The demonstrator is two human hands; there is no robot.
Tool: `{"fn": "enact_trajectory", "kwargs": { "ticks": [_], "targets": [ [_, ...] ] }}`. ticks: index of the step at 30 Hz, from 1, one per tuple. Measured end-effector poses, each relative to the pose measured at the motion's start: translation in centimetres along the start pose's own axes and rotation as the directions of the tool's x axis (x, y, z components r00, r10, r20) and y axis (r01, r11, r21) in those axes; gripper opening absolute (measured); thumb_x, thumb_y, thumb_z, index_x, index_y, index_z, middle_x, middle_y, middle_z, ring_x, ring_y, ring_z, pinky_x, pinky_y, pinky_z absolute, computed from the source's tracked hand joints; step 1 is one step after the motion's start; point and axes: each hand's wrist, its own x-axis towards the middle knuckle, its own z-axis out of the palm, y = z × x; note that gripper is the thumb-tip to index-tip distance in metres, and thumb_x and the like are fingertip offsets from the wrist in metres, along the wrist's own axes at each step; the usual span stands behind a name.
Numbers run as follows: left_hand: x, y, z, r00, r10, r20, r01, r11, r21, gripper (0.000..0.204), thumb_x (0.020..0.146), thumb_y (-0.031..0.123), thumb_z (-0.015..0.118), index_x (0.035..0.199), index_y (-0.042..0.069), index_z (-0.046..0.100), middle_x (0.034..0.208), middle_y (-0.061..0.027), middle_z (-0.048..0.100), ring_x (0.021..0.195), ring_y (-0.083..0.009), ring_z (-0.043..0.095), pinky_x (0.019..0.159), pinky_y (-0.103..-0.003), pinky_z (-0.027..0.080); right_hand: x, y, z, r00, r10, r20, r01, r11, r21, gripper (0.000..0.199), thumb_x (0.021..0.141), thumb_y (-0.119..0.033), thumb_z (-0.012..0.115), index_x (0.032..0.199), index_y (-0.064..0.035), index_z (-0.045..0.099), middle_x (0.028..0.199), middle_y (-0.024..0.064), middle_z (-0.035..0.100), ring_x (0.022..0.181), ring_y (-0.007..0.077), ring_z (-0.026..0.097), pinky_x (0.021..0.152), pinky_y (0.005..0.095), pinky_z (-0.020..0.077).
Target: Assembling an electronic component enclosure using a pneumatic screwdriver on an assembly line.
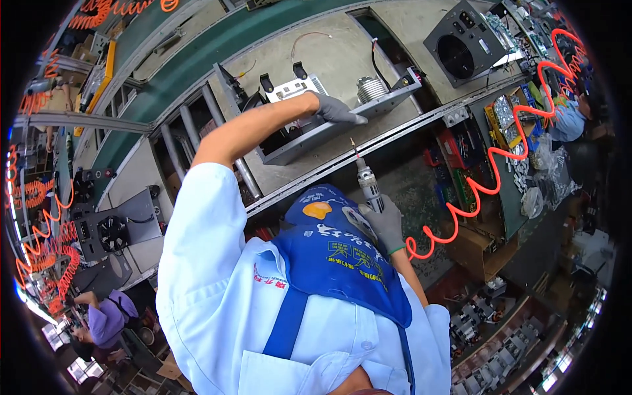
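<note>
My right hand (387,225), in a grey glove, is closed around a power screwdriver (368,184). The screwdriver's thin bit points up toward the bench, in the gap short of a grey metal case (309,143), and touches nothing. Across the case's near wall lies my gloved left hand (334,110), fingers stretched out to the right; its thumb is hidden. Inside the case are a white board (296,88) with black clips and a finned metal part (371,89). My left forearm covers some of the interior.
A coiled orange-red hose (490,187) runs from beside my right wrist to the upper right. A black-grey fan unit (465,47) stands farther right on the bench. Parts bins (461,148) sit below the bench edge. Another fan case (118,227) is at left, near a person in purple (108,322).
</note>
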Motion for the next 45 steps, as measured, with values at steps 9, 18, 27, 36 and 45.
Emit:
{"fn": "enact_trajectory", "kwargs": {
  "ticks": [9,18,27,36,45],
  "targets": [
    [3.9,-3.0,0.7,0.993,0.062,0.100,-0.064,0.998,0.013,0.084,0.087,0.066,0.043,0.136,-0.003,0.048,0.132,-0.0264,0.054,0.123,-0.0375,0.050,0.104,-0.044,0.038,1.5,-1.7,1.5,1.000,-0.001,-0.001,0.001,1.000,-0.005,0.044,0.071,-0.037,0.078,0.094,-0.0017,0.065,0.082,0.0143,0.067,0.075,0.0256,0.066,0.071,0.0369,0.0504],
    [1.1,-0.1,-0.2,0.982,0.164,-0.098,-0.138,0.962,0.234,0.073,0.090,0.062,0.039,0.125,0.001,0.056,0.118,-0.0285,0.061,0.113,-0.0415,0.057,0.098,-0.045,0.042,2.6,-3.0,1.8,1.000,0.005,0.003,-0.005,0.999,-0.039,0.048,0.071,-0.039,0.078,0.098,-0.0011,0.065,0.083,0.0154,0.067,0.076,0.0258,0.066,0.072,0.0373,0.0506],
    [1.1,-0.4,-0.2,0.998,0.058,-0.015,-0.056,0.993,0.106,0.082,0.090,0.067,0.038,0.137,0.000,0.044,0.127,-0.0278,0.056,0.119,-0.0419,0.054,0.102,-0.046,0.039,3.3,-2.7,1.6,0.997,0.010,0.074,-0.010,1.000,-0.003,0.048,0.071,-0.038,0.077,0.098,-0.0005,0.065,0.085,0.0177,0.068,0.079,0.0294,0.067,0.074,0.0393,0.0507],
    [3.0,-0.4,-0.7,0.980,0.176,-0.092,-0.161,0.976,0.146,0.082,0.091,0.067,0.036,0.132,-0.003,0.047,0.117,-0.0303,0.060,0.112,-0.0431,0.058,0.098,-0.047,0.042,5.0,-2.3,1.3,0.995,0.053,0.084,-0.067,0.984,0.164,0.046,0.072,-0.037,0.076,0.100,-0.0021,0.065,0.087,0.0163,0.069,0.080,0.0266,0.069,0.076,0.0385,0.0519],
    [2.5,-3.2,2.0,0.972,0.179,-0.150,-0.162,0.980,0.120,0.083,0.091,0.070,0.035,0.140,0.004,0.039,0.109,-0.0337,0.062,0.103,-0.0479,0.060,0.093,-0.049,0.044,4.9,-0.3,3.1,0.996,-0.028,0.084,0.034,0.997,-0.072,0.064,0.066,-0.056,0.075,0.104,-0.0057,0.065,0.091,0.0175,0.068,0.086,0.0348,0.066,0.081,0.0429,0.0497]
  ]
}}
